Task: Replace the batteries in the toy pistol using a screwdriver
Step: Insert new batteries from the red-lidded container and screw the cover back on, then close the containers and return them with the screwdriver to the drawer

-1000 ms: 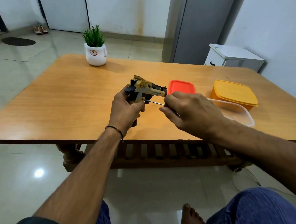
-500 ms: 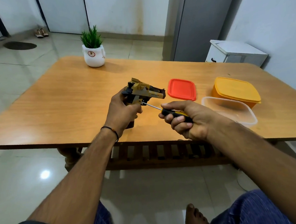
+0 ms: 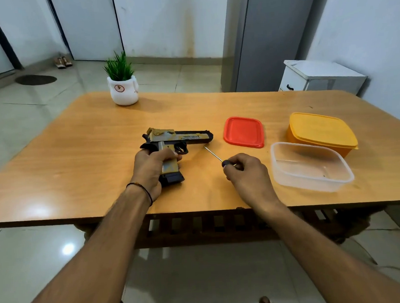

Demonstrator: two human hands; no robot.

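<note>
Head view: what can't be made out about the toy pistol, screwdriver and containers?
All head view:
- Toy pistol: any battery cover or screw, hidden by the grip of the left hand.
- Screwdriver: handle mostly hidden in the right hand; tip too small to type.
- Yellow container: contents hidden by its lid.
- Clear tub: dark speck inside, too small to identify.

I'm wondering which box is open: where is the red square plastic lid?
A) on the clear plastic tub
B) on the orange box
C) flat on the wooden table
C: the red square plastic lid lies flat on the wooden table, apart from the clear plastic tub, which stands open.
</note>
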